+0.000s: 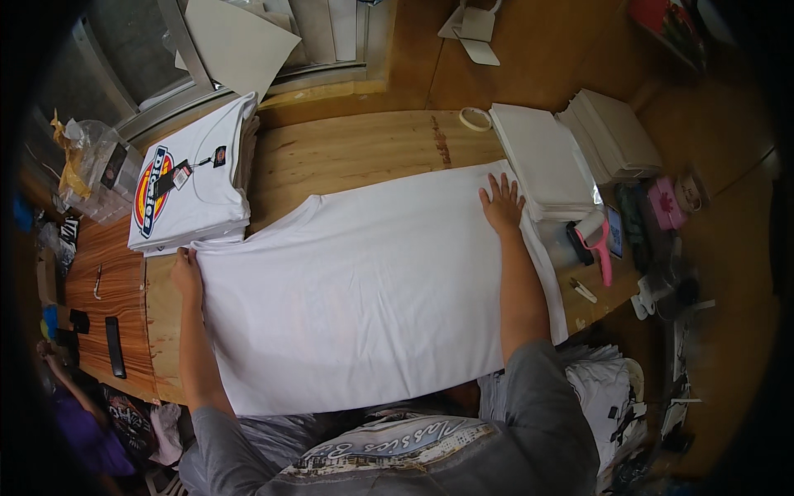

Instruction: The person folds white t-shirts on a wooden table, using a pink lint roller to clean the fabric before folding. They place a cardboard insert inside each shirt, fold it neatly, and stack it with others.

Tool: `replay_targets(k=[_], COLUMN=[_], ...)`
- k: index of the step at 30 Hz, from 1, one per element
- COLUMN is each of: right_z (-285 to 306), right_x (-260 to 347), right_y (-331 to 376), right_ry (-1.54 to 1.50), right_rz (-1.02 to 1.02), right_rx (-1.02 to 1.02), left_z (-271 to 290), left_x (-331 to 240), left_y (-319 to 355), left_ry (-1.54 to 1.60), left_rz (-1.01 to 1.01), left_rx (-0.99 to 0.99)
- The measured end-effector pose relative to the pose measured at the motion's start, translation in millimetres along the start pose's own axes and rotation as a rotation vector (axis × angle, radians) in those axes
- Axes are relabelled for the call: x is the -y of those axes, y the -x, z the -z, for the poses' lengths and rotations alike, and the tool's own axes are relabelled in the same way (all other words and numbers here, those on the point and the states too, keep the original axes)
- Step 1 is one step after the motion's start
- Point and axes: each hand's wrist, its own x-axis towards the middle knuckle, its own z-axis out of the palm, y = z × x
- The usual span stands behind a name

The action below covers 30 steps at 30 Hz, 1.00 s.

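Lying flat, white shirt (356,298): across the wooden table (347,149), between folded shirts (227,183) at far left and paper stack (542,161) at far right, close to the torso (397,459), presumably for easy reach.
Left hand (187,268): seemingly pinching the far-left corner, likely to anchor it.
Right hand (502,207): spread palm-down by the far-right edge, probably pressing it flat.
Left forearm (203,355), right forearm (523,289): set wide apart, both stretched toward the far side.
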Motion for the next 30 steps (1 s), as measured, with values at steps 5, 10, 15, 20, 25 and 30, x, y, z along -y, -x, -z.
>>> replay_targets(k=[5, 10, 15, 20, 25, 30], right_z=[14, -7, 3, 41, 7, 5], right_x=[11, 12, -5, 63, 12, 10], right_y=[0, -3, -1, 119, 128, 122], right_ry=[0.103, 0.018, 0.152, 0.064, 0.111, 0.101], right_rz=[-0.045, 0.059, -0.043, 0.302, 0.147, 0.128], right_rx=[0.075, -0.042, -0.003, -0.070, -0.017, -0.025], left_z=[16, 14, 23, 67, 90, 148], left_x=[-34, -36, -75, -132, -78, 31], left_y=[34, 67, 71, 195, 204, 199], left_ry=[0.160, -0.064, -0.121, 0.031, -0.133, -0.081], left_rz=[-0.208, -0.307, -0.303, -0.507, -0.427, 0.171], left_rx=[-0.260, 0.135, 0.145, 0.408, 0.388, -0.012])
